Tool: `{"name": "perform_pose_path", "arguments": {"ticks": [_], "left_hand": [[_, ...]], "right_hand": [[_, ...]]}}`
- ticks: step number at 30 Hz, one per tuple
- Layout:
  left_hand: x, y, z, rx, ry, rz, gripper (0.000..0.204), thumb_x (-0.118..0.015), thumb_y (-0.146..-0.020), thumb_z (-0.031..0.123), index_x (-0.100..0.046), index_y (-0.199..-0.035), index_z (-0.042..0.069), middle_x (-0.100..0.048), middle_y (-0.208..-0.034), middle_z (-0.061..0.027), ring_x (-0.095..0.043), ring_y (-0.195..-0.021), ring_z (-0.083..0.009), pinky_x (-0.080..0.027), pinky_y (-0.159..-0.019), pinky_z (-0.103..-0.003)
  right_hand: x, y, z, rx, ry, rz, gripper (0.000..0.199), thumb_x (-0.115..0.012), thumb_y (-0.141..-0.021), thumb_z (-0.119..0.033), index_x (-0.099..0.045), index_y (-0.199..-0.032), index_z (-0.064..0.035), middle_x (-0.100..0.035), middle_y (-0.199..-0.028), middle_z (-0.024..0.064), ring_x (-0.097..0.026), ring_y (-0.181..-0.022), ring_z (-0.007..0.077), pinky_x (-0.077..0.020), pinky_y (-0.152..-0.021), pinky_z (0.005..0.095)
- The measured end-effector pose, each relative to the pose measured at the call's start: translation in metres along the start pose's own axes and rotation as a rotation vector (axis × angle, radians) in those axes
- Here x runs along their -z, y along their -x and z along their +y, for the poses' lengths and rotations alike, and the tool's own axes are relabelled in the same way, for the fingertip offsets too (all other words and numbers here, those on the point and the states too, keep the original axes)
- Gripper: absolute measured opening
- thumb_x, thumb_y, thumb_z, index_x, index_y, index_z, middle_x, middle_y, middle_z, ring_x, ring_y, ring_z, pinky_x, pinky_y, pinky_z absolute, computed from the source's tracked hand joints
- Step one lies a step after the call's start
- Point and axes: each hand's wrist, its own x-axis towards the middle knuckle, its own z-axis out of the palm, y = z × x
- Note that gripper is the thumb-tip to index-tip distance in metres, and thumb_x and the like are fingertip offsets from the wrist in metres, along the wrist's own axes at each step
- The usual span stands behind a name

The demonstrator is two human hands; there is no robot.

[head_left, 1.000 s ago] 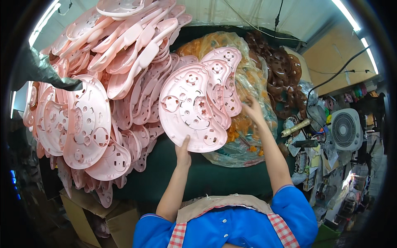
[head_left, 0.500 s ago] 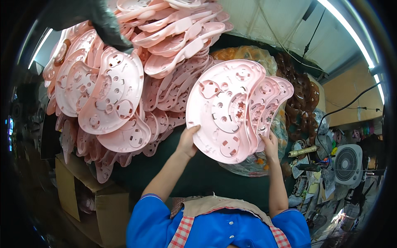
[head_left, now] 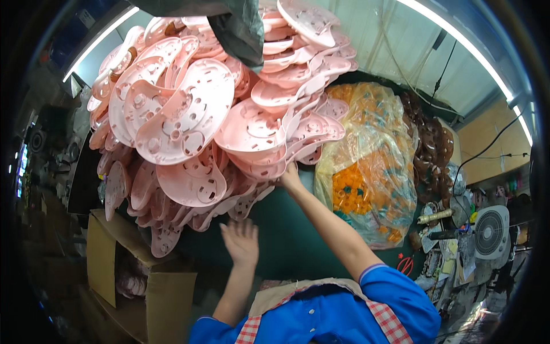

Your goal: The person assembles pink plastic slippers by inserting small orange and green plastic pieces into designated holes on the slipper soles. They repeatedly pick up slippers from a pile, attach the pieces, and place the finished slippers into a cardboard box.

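A big heap of pink plastic plates (head_left: 195, 114) with round holes fills the upper left. A small stack of pink plates (head_left: 269, 143) sits at the heap's right edge. My right hand (head_left: 290, 179) reaches up under this stack and touches its lower rim. My left hand (head_left: 242, 243) hangs open below the heap, fingers spread, holding nothing. A dark green surface (head_left: 275, 229) lies behind both hands.
A clear bag of orange parts (head_left: 366, 172) lies right of the heap, brown parts (head_left: 429, 149) beyond it. An open cardboard box (head_left: 143, 281) stands lower left. A small fan (head_left: 491, 232) and clutter sit at the right. A dark plastic bag (head_left: 240, 26) hangs at the top.
Both hands held a stack of pink plates before; the stack now rests against the heap. My left hand has let go and dropped lower. The view has swung left.
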Motion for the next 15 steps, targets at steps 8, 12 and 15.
{"name": "perform_pose_path", "arguments": {"ticks": [8,12,15], "left_hand": [[-0.054,-0.063,0.104,-0.649,-0.199,-0.075,0.094,-0.062,-0.100,0.060,-0.012,-0.169,0.019,-0.022,-0.171,-0.0139,-0.031,-0.155,-0.0350,-0.034,-0.124,-0.057],[-0.081,-0.086,0.107,-0.657,-0.192,0.029,0.097,-0.069,-0.098,0.052,-0.012,-0.169,0.017,-0.022,-0.171,-0.0149,-0.032,-0.154,-0.0356,-0.036,-0.123,-0.056],[-0.100,-0.113,0.103,-0.590,-0.174,-0.002,0.094,-0.073,-0.097,0.045,-0.019,-0.167,0.014,-0.031,-0.167,-0.0144,-0.039,-0.150,-0.0328,-0.040,-0.120,-0.053]], "right_hand": [[0.047,-0.009,0.011,0.048,-0.800,0.086,0.091,-0.056,-0.097,-0.071,-0.040,-0.159,-0.0078,-0.050,-0.158,0.0131,-0.052,-0.142,0.0333,-0.0407,-0.120,0.0532],[-0.020,-0.025,-0.035,-0.073,-0.920,0.010,0.071,-0.067,-0.096,-0.063,-0.054,-0.146,-0.0150,-0.058,-0.144,0.0121,-0.057,-0.132,0.0345,-0.0456,-0.110,0.0612],[-0.075,-0.069,-0.057,-0.207,-0.663,0.354,0.102,-0.078,-0.080,-0.075,-0.046,-0.147,-0.0048,-0.049,-0.147,0.0183,-0.051,-0.132,0.0345,-0.0419,-0.109,0.0573]]}}
